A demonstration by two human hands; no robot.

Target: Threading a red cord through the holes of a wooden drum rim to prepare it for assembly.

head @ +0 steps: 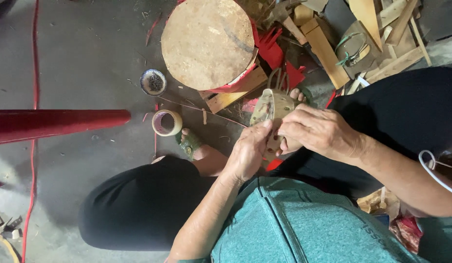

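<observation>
Gripping a tan, curved, hole-dotted piece, the left hand and right hand closed together around it. Just beyond it stood a round wooden block; a tape roll lay left.

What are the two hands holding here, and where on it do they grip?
Both hands hold one small tan curved piece dotted with holes. The left hand pinches its lower edge; the right hand grips its right side. What it is cannot be told.

dim, soft daylight (sharp focus, faint shadows).
</observation>
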